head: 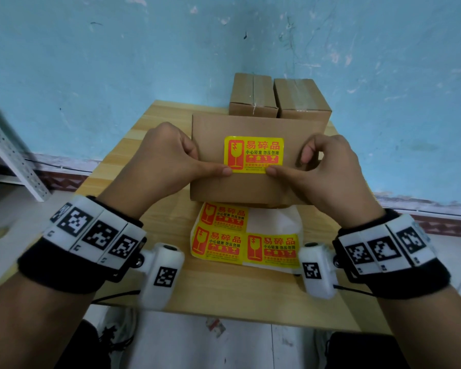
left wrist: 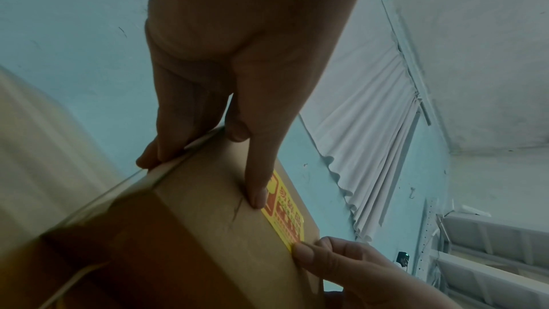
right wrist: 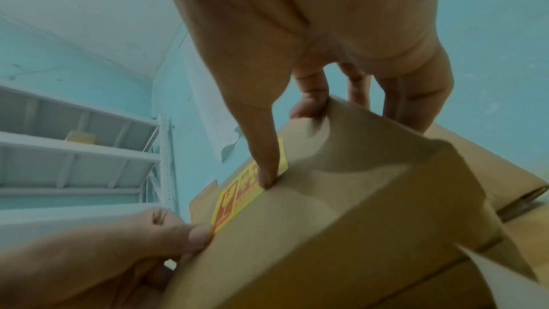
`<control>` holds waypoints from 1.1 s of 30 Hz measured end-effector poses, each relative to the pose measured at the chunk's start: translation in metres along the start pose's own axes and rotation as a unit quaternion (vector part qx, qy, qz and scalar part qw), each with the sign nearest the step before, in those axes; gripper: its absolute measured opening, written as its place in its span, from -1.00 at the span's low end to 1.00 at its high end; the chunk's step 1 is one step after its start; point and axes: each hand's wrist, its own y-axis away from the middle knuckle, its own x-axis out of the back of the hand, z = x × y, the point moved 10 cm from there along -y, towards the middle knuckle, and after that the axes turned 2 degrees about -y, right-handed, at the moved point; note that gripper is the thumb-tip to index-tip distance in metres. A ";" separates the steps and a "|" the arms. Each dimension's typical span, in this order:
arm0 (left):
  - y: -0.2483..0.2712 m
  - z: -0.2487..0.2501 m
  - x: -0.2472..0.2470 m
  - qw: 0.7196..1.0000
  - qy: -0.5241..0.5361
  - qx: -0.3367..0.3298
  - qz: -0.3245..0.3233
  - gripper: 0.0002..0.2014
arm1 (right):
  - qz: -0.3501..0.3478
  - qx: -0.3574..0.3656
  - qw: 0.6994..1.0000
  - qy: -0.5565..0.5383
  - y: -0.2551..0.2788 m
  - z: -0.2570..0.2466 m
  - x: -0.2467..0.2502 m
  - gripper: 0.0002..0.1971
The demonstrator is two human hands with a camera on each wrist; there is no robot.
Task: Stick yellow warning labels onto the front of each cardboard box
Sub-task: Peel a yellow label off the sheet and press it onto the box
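Observation:
A cardboard box (head: 240, 187) is held tilted over the wooden table, its front face toward me. A yellow warning label (head: 253, 154) lies flat on that face. My left hand (head: 197, 162) grips the box's left edge, its thumb pressing at the label's lower left corner. My right hand (head: 325, 166) grips the right edge, thumb on the label's lower edge. In the left wrist view my thumb lies on the box (left wrist: 193, 232) beside the label (left wrist: 285, 215). The right wrist view shows the thumb on the label (right wrist: 237, 199) and the box (right wrist: 341, 220).
A sheet with three more yellow labels (head: 240, 238) lies on the table (head: 155, 123) just under the held box. Two plain cardboard boxes (head: 253, 97) (head: 301, 99) stand at the back against the blue wall. A white metal rack (head: 11, 155) stands on the left.

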 end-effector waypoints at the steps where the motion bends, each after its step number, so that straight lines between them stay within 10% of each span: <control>1: 0.000 -0.001 -0.001 1.000 0.002 0.001 -0.001 -0.45 | -0.014 -0.008 1.000 -0.007 -0.002 0.003 -0.001 -0.44; 33: 0.005 -0.017 0.011 0.987 0.113 0.111 0.025 -0.33 | -0.020 0.017 0.999 0.021 0.004 -0.010 0.006 -0.53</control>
